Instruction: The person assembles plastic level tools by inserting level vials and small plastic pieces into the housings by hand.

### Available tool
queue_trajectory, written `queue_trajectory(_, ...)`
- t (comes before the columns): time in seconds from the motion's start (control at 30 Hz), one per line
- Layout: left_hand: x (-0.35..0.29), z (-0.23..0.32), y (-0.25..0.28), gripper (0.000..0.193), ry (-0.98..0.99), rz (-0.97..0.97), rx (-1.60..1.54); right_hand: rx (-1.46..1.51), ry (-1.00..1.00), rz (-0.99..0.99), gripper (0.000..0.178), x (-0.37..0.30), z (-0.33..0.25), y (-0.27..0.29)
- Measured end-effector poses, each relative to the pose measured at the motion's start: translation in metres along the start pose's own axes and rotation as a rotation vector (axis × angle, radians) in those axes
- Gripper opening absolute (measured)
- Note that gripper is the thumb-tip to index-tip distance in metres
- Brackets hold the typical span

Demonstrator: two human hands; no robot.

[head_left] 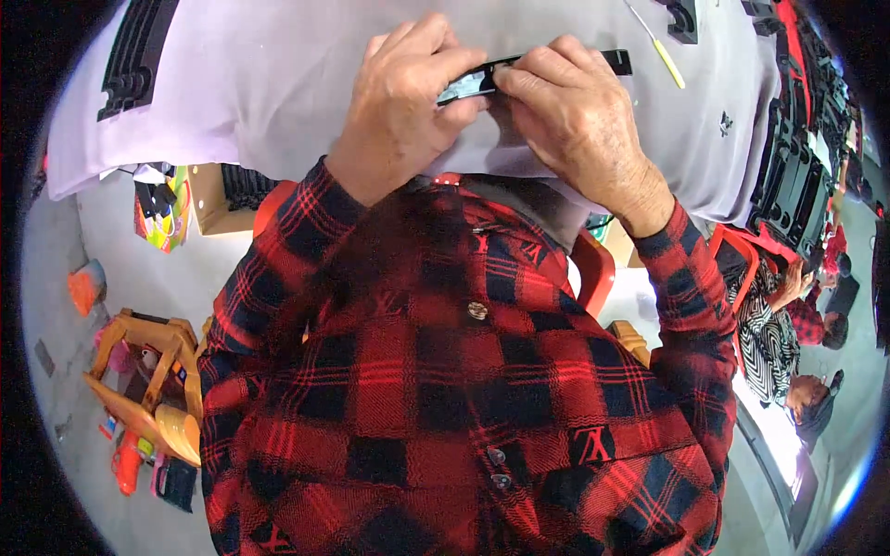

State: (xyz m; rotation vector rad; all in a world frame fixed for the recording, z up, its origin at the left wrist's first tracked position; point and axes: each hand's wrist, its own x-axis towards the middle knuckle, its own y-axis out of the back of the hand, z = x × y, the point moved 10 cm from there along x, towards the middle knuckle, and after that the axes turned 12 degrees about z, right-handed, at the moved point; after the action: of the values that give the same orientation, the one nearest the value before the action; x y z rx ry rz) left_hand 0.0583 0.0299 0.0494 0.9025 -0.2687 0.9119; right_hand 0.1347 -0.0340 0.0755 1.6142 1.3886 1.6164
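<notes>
Above the cloth-covered table, both my hands grip one long, narrow black plastic strip (617, 63). My left hand (399, 107) pinches its left end between thumb and fingers, where a glossy face catches the light. Around the middle, my right hand (579, 116) has its fingers closed, and the strip's right end sticks out past the knuckles. Fingers hide much of the strip, and I cannot make out any small part between the fingertips. A thin screwdriver with a yellow handle (668, 63) lies to the right of my right hand.
Long black plastic parts (137, 65) lie side by side at the table's far left. Another black part (683, 20) is at the far right, with small dark bits (726, 122) nearer. More black parts (790, 181) line the right side, beyond which other people sit. A wooden chair (148, 361) stands lower left.
</notes>
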Motion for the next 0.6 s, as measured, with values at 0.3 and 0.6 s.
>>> queue_trajectory(0.3, 0.000, 0.002, -0.002, 0.037, 0.006, -0.039, 0.030, -0.009, -0.010, -0.087, 0.037, -0.002, 0.009, 0.006)
queue_trajectory(0.6, -0.002, -0.002, -0.001, 0.038, 0.065, -0.065, 0.017, 0.146, 0.074, -0.160, 0.035, 0.012, 0.005, 0.004)
